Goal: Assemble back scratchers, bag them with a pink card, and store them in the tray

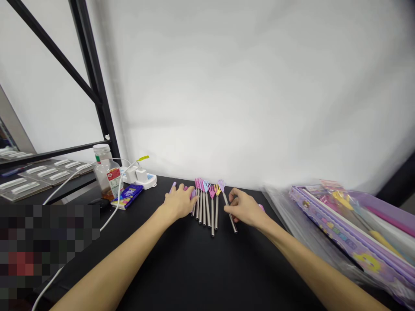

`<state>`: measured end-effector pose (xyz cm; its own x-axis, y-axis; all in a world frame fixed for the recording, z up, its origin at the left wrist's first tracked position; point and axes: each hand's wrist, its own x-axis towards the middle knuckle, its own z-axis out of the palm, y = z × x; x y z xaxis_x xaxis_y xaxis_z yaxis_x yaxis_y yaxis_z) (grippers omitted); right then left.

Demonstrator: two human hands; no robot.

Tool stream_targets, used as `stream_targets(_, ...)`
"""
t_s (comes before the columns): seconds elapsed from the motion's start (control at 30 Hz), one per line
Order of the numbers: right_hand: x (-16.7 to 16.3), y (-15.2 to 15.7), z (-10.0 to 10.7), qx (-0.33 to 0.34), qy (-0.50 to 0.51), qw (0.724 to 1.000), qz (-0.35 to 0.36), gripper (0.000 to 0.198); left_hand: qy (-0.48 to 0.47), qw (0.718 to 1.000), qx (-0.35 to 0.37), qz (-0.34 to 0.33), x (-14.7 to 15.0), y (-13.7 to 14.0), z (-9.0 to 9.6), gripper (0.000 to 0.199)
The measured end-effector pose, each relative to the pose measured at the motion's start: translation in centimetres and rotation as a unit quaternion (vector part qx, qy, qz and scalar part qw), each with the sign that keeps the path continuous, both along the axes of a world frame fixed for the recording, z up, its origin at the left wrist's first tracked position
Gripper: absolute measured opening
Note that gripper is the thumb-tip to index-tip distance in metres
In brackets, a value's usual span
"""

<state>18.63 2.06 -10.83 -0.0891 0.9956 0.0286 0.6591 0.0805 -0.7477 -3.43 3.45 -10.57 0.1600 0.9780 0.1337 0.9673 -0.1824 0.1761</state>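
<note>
Head view, six back scratchers, left hand, right hand

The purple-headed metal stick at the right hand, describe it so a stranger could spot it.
On the black table, a row of steel sticks with small coloured hand-shaped heads lies by the white wall. The purple-headed metal stick lies rightmost, slanted away from the parallel ones, under the right hand fingertips.

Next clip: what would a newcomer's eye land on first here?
A row of small metal back scratchers with pink, blue and yellow claw heads lies mid-table on the black table. The left hand rests at the row's left end; the right hand fingers the rightmost scratcher. A purple packaged box sits far right.
</note>
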Motion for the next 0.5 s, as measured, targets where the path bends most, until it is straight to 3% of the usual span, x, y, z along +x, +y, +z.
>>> stream_targets(0.17,0.9,-1.1,-0.4,0.016,0.025,1.0,0.005,0.022,0.008,0.996,0.079,0.041,-2.1,1.7,1.2,0.043)
stream_targets(0.33,1.8,-1.7,-1.0,0.023,0.07,0.997,0.004,0.023,0.01,0.997,0.06,0.049,-5.2,4.0,0.3,0.033)
stream_targets(0.5,1.7,-2.2,-0.9,-0.001,0.12,0.993,0.011,0.027,0.014,0.996,0.061,0.065,-6.5,4.8,-0.7,0.032)
